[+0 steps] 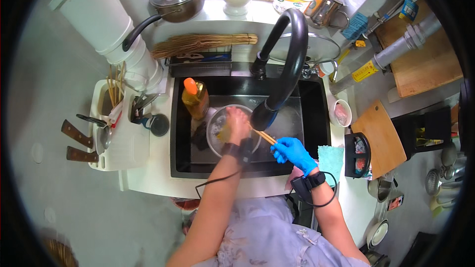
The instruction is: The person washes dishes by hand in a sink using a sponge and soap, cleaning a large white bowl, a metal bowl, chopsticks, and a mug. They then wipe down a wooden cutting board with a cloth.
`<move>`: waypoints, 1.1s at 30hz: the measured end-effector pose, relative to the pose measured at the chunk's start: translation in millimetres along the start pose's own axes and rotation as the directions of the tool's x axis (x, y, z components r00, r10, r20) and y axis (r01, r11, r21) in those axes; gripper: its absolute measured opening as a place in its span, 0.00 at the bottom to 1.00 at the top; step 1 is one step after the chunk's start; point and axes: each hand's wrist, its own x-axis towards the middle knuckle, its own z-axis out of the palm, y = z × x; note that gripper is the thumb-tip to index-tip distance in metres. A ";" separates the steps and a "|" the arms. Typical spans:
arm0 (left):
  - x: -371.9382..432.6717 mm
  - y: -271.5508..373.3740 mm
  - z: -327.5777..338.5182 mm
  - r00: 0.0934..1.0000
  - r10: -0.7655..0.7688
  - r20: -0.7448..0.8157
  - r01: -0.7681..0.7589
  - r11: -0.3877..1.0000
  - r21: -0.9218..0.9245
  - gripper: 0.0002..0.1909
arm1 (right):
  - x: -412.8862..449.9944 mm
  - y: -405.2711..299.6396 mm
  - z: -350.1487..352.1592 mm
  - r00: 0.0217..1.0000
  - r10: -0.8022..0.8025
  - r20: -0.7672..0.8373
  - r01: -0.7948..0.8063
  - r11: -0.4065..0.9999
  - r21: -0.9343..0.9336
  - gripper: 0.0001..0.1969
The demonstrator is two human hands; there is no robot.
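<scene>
My bare left hand [237,122] is over a round bowl [212,144] in the black sink [245,172]; it is blurred, and its fingers and what they touch cannot be made out. Something yellow shows beside it in the bowl. My right hand [295,152], in a blue glove, is closed around the ends of wooden chopsticks [264,136], which point towards the bowl's right rim. Over that rim hangs the black faucet [297,55]. A bottle with an orange cap [196,100] stands in the sink, left of the bowl, near a dark cloth-like thing [200,135].
Left of the sink, a white utensil holder [126,152] bears knives and chopsticks. A bowl of pinkish food [340,114] and a turquoise cloth [330,163] lie to the right, beside a wooden cutting board [380,137]. Behind the sink are a straw brush [204,42] and a lidded saucepan [182,5].
</scene>
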 end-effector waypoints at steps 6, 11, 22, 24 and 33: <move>-34.8 -34.7 8.5 0.981 -0.038 -0.188 0.079 0.974 0.214 0.16 | 56.9 21.8 34.0 0.916 -0.371 -0.149 0.341 0.920 -0.192 0.10; -1.2 48.8 -23.2 0.994 0.107 0.029 -0.108 0.994 0.027 0.12 | 28.1 -14.5 28.5 0.986 -0.055 0.154 0.059 0.998 -0.018 0.11; -31.1 77.3 -17.5 0.994 -0.103 -0.025 0.101 0.992 -0.071 0.09 | 63.2 -35.0 58.0 0.933 -0.360 0.024 0.343 0.906 0.248 0.16; -31.5 65.4 -10.3 0.993 -0.116 -0.023 0.114 0.991 -0.066 0.09 | 66.3 -29.9 56.3 0.947 -0.321 0.002 0.309 0.913 0.264 0.15; -15.2 -24.4 10.9 0.996 -0.028 -0.088 0.033 0.998 0.058 0.13 | 25.8 -8.3 30.1 0.959 -0.235 -0.162 0.248 0.967 0.066 0.07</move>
